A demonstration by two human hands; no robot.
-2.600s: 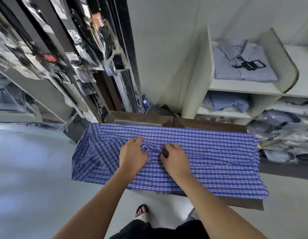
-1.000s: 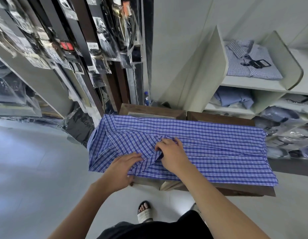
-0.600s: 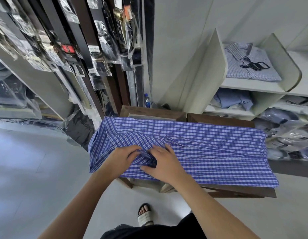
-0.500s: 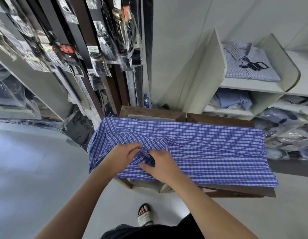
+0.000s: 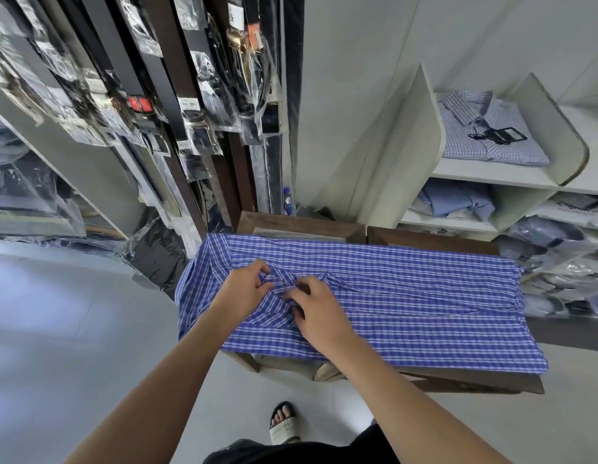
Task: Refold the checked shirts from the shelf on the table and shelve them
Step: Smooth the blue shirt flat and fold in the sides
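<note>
Blue checked shirt (image 5: pixel 408 296) lies spread flat across the wooden table (image 5: pixel 474 383), covering most of its top, with its left end drooping over the table's left edge. Behind the table's left end hang plastic-wrapped belts (image 5: pixel 203 95). Over the table's left half, the left hand (image 5: pixel 242 289) has its fingers curled, pinching a raised fold of the shirt between fingertips and thumb. Just beside it, the right hand (image 5: pixel 319 309) rests on the cloth, with its bent fingers and thumb nipping the same ridge of fabric from the other side. Behind the table's right end, a white shelf (image 5: pixel 491 174) holds a folded pale checked shirt (image 5: pixel 511 152).
</note>
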